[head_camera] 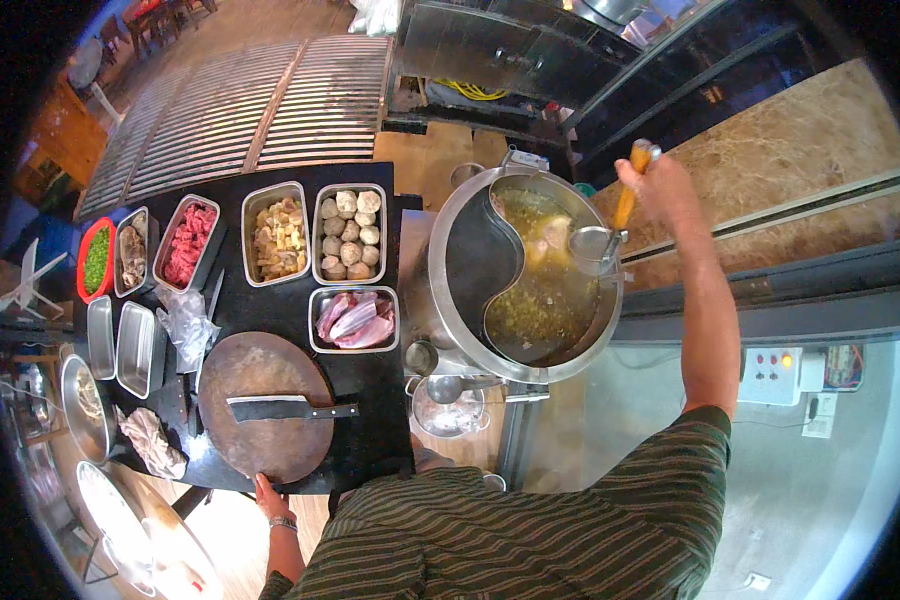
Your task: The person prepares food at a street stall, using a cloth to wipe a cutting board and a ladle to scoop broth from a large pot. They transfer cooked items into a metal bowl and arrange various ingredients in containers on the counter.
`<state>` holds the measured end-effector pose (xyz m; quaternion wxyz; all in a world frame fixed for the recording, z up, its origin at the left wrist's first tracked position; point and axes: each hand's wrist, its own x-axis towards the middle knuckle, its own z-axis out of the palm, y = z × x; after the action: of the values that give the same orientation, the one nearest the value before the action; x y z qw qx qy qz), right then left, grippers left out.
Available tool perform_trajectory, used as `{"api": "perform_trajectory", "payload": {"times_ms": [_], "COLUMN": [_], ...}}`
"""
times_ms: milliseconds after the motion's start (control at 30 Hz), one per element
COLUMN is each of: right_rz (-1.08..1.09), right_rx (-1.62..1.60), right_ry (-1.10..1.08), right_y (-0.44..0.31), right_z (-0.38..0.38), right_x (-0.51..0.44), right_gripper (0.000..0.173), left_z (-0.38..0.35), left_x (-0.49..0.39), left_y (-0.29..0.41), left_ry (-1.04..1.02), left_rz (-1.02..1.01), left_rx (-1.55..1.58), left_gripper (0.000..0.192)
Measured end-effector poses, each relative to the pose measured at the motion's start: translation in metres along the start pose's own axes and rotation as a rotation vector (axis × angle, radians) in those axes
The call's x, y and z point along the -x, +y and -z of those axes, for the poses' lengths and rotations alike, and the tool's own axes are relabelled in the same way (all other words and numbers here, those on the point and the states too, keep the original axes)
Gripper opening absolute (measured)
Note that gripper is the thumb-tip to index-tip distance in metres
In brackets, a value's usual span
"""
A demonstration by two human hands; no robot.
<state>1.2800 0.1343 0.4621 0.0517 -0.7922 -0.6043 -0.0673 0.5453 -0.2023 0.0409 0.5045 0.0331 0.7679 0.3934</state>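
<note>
My right hand (664,187) grips the orange handle of a strainer ladle (592,244), whose round head hangs over the right side of a large steel pot (440,315). A curved divider splits this pot. Yellowish broth (532,315) with green and brown bits fills the right part, where pale pieces that look like meat (555,234) show. The left part is dark. At the near edge of the black table, my left hand (274,504) is by the rim of a round chopping board (270,457); its grip is unclear. A cleaver (270,409) lies across that board.
Steel trays hold meatballs (350,232), yellowish chunks (280,236), red meat (190,244) and shank-like meat (356,319). A red bowl (96,259) has chopped greens. Near the board lie a knife (216,296), a plastic bag (187,330) and a crumpled cloth (152,442). A ladle (444,390) sits below the pot.
</note>
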Motion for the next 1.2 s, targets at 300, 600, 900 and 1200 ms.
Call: {"api": "perform_trajectory", "payload": {"times_ms": [300,600,900,1200], "right_rz": [-0.101,-0.011,-0.105,-0.450], "right_rx": [-0.261,-0.393,-0.650,-1.306], "right_ry": [-0.102,-0.124,-0.034,0.042], "right_y": [-0.022,-0.044,-0.042,0.019], "right_z": [-0.068,-0.144,-0.166,-0.106], "right_x": [0.003,-0.011,-0.018,0.047], "right_gripper": [0.029,0.033,0.020,0.022], "left_z": [0.032,0.070,0.043,0.052], "left_x": [0.011,-0.015,0.007,-0.006], "left_y": [-0.038,-0.098,-0.079,-0.093], "left_ry": [0.249,0.109,-0.072,-0.433], "left_rz": [-0.123,0.377,0.407,0.257], "left_rx": [0.147,0.053,0.002,-0.482], "left_gripper": [0.071,0.067,0.067,0.061]}}
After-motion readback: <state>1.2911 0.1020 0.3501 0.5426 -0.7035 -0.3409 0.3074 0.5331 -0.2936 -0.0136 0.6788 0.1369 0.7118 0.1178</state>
